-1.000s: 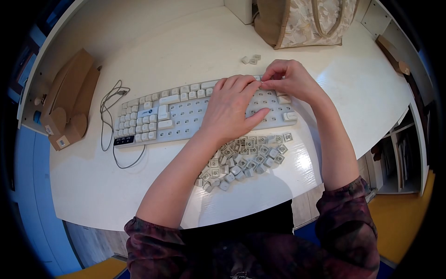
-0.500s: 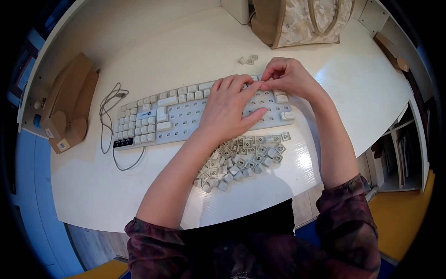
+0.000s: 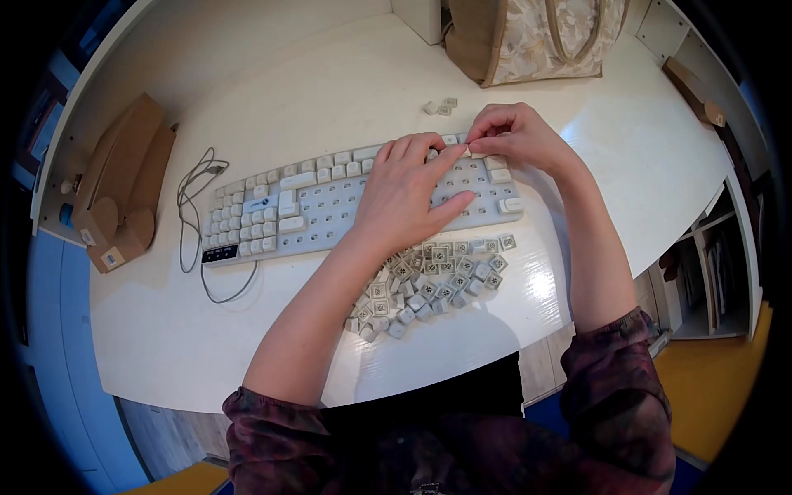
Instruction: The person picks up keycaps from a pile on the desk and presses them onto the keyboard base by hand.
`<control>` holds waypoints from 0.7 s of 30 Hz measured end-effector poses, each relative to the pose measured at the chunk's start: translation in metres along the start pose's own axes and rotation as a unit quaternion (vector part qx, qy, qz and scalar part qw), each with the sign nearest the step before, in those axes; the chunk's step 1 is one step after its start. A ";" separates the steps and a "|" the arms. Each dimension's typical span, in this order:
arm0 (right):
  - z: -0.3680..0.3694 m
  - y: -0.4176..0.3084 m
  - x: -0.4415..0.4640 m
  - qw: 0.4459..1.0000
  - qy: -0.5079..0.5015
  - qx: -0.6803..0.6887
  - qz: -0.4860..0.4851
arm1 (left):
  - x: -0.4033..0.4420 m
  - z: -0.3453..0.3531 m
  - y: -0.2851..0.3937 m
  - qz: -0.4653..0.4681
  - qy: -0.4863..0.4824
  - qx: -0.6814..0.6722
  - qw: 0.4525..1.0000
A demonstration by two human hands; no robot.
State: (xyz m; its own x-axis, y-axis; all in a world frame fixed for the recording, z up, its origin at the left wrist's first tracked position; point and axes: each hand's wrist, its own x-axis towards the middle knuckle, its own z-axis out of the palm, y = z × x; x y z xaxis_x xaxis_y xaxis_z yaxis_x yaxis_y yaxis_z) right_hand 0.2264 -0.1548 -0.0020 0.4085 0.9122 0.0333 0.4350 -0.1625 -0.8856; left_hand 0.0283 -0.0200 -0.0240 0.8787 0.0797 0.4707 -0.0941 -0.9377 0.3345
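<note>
Keyboard (image 3: pixel 326 206) under both hands (image 3: pixel 400 191) (image 3: pixel 518 142), black label (image 3: pixel 219 253) unreadable

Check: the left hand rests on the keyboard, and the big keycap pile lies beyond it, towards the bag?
The left hand does rest on the keyboard, but the head view shows the big keycap pile on its near side, away from the bag.

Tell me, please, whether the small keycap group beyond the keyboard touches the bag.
Apart; the head view shows bare desk between the keycap group and the bag.
</note>
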 end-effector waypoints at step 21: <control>0.008 -0.015 -0.003 0.999 0.009 0.024 0.047 | 0.000 -0.001 0.002 0.011 0.010 -0.007 1.000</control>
State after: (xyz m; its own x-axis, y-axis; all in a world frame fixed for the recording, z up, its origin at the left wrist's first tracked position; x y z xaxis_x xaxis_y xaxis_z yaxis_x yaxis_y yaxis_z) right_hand 0.2121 -0.1526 0.0072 0.4609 0.8864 -0.0435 0.3544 -0.2287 -0.9067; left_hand 0.0276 -0.0216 -0.0226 0.8669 0.0650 0.4942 -0.1205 -0.9347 0.3343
